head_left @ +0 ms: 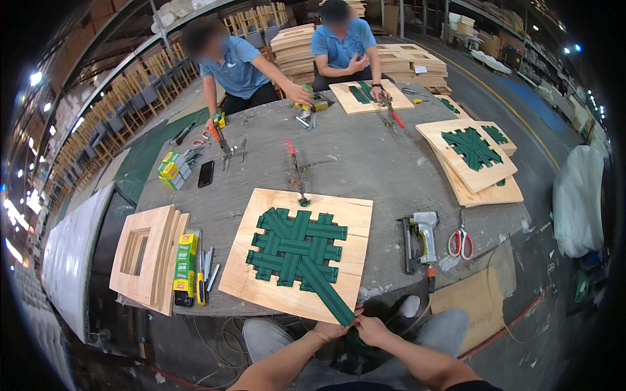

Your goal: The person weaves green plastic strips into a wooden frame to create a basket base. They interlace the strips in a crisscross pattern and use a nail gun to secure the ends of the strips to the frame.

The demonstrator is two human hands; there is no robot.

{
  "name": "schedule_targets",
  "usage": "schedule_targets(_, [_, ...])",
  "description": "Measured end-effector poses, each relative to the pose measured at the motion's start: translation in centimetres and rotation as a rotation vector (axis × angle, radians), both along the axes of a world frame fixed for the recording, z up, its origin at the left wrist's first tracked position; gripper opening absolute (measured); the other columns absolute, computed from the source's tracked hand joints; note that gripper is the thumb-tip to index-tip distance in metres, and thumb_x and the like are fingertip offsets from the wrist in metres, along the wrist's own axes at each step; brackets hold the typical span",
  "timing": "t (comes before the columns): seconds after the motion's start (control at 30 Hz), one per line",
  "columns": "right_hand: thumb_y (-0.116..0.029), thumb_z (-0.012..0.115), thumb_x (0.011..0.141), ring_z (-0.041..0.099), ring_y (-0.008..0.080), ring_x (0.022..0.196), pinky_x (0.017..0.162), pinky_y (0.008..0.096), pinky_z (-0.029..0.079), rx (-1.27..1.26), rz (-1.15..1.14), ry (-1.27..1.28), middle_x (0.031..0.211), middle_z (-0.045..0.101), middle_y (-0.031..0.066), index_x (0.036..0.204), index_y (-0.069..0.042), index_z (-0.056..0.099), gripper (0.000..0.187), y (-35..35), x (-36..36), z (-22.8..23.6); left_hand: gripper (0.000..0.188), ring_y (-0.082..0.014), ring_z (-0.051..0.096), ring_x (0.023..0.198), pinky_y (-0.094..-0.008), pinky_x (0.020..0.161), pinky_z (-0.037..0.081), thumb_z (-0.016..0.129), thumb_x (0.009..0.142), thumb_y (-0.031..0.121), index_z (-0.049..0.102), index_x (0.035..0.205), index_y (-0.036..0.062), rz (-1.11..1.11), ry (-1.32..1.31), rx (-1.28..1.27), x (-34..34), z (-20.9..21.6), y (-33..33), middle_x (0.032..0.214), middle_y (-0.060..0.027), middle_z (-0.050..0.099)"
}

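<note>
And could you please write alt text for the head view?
The left hand and right hand meet at the end of a green webbing strap on a wooden panel with interwoven straps. To the right lies a pneumatic staple gun; opposite, two people.

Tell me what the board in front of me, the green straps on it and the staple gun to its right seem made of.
Board: pale wood, apparently unvarnished, as grain streaks show on a dull surface; solid or plywood, I can't tell.
Green straps: probably woven synthetic webbing, matte, with lengthwise stripes.
Staple gun: likely metal, judging by its smooth silvery-grey body.
</note>
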State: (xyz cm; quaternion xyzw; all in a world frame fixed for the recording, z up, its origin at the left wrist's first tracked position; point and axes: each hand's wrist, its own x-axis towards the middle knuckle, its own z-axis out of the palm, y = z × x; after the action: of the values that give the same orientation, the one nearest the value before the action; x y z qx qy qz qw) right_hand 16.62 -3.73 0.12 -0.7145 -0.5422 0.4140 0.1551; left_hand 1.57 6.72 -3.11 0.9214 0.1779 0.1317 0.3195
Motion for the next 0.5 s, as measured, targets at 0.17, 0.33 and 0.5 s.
schedule_targets(0.17, [-0.014,0.059,0.100,0.069,0.0189,0.083,0.073,0.0356,0.055,0.155,-0.438,0.395,0.086,0.070,0.0100,0.102,-0.001,0.068,0.016,-0.2,7.9,8.5,0.042,-0.0297,0.055,0.133,-0.0427,0.111,0.045,0.052,0.104,0.025,0.057,0.141,0.0058,-0.049,-0.005,0.047,-0.1,-1.9,0.2,0.147,-0.0122,0.057])
schedule_targets(0.33, [-0.029,0.076,0.090,0.071,0.0348,0.095,0.084,0.0444,0.054,0.373,-0.592,-0.512,0.101,0.074,0.0211,0.109,0.004,0.068,0.039,5.8,20.4,10.9,0.051,-0.0268,0.048,0.141,-0.0402,0.121,0.039,0.029,0.111,0.029,0.039,0.151,-0.0016,-0.137,-0.024,0.024,0.0,-4.1,0.4,0.151,-0.0173,0.051])
schedule_targets(0.5, [-0.045,0.085,0.076,0.068,0.0423,0.105,0.091,0.0489,0.052,0.011,-0.636,-0.566,0.111,0.071,0.0279,0.112,0.004,0.068,0.063,9.5,24.1,8.5,0.044,-0.0288,0.059,0.126,-0.0417,0.108,0.048,0.051,0.104,0.042,0.061,0.131,0.0081,0.055,-0.096,0.227,0.7,-4.5,-0.2,0.133,-0.0113,0.066])
